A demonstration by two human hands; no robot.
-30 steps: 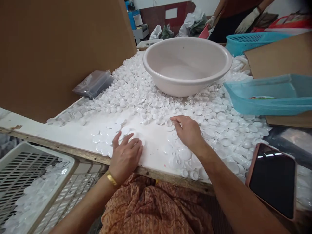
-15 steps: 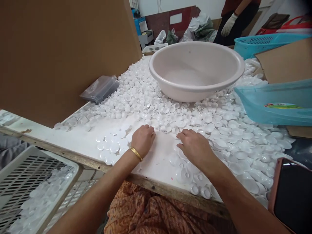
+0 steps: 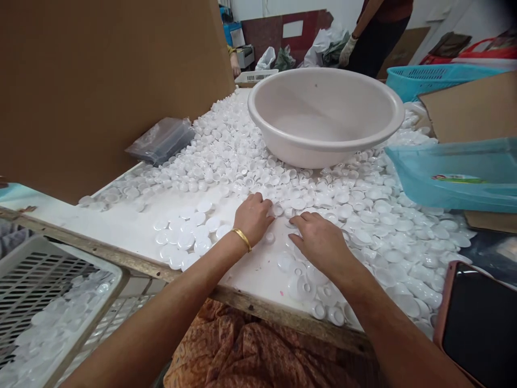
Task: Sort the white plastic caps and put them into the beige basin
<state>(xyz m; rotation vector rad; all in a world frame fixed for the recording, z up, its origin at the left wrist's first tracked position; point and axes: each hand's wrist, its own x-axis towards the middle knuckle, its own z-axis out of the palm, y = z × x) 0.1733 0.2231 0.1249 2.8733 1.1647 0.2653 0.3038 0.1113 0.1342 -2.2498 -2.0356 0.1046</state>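
Observation:
Small white glossy plastic pieces, shaped like tiny dishes and cups (image 3: 226, 161), lie spread over the white table (image 3: 258, 275). My left hand (image 3: 253, 218), with a gold bangle on its wrist, is closed at the near edge of the heap. Its fingers curl downward and hide what they hold, if anything. One small white piece (image 3: 269, 237) lies just under its thumb side. My right hand (image 3: 319, 240) is across from it, over the pieces on the right. A gap shows between its thumb and bent fingers, whose tips touch the pieces. Flat white discs (image 3: 186, 240) lie left of my left hand.
A large pale basin (image 3: 323, 153) stands on the heap. Cardboard (image 3: 113, 97) rises at left beside a plastic-wrapped packet (image 3: 161, 141). Blue baskets (image 3: 456, 183) and a phone (image 3: 480, 323) are at right. A white crate (image 3: 115, 283) of pieces sits below left. A gloved co-worker stands behind.
My left hand has moved right and slightly away from me, closer to my right hand, which stays nearly in place. The co-worker has shifted left, and another person's hand appears behind the cardboard.

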